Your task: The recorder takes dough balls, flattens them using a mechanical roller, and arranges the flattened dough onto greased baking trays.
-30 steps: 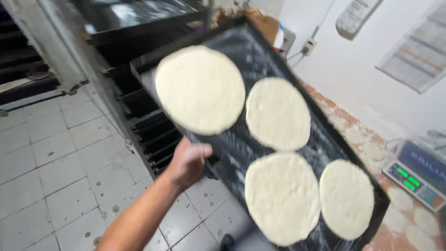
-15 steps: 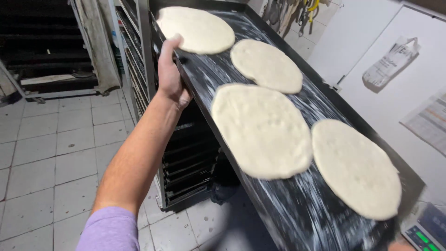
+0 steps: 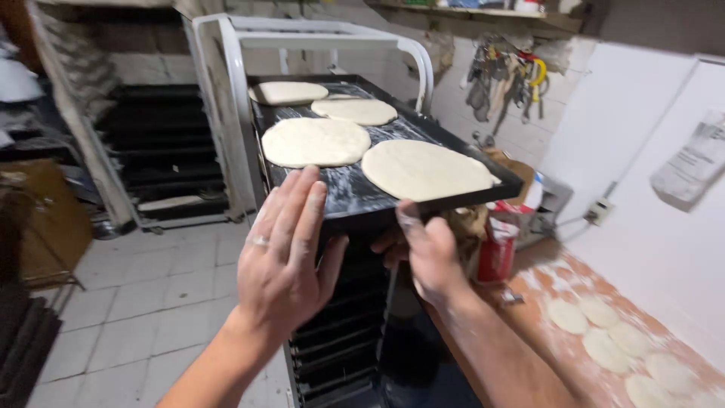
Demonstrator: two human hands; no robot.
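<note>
I am looking down at a flat black metal baking tray dusted with flour (image 3: pixel 355 193), which is sitting level at the top of a tall black multi-shelf tray rack (image 3: pixel 340 332), its near end sticking out toward me. Four pale round flattened dough discs are lying on it: the nearest and largest disc (image 3: pixel 424 169) at the near right, another disc (image 3: pixel 315 141) at the near left, a third (image 3: pixel 355 110) farther back on the right and the fourth (image 3: pixel 288 92) at the far left. The discs are lying close together, and I cannot tell whether any are touching.

My left hand (image 3: pixel 285 253) is pressing flat against the near left corner of the tray, fingers spread and straight, a ring on one finger; its grip is released, the palm pushing rather than clasping. My right hand (image 3: pixel 427 253) is reaching under the near edge, with the thumb on the tray's front lip and the fingers curled beneath, so its grip is grasping the tray.

A white tubular metal frame (image 3: pixel 317 38) is arching over the far end of the rack. To the right, a reddish floured desk (image 3: pixel 574 317) is carrying more small round dough pieces (image 3: pixel 604 344). A red-and-white container (image 3: pixel 497 253) is standing just beyond my right hand. Pale floor tiles (image 3: pixel 151 295) are spreading to the left.
</note>
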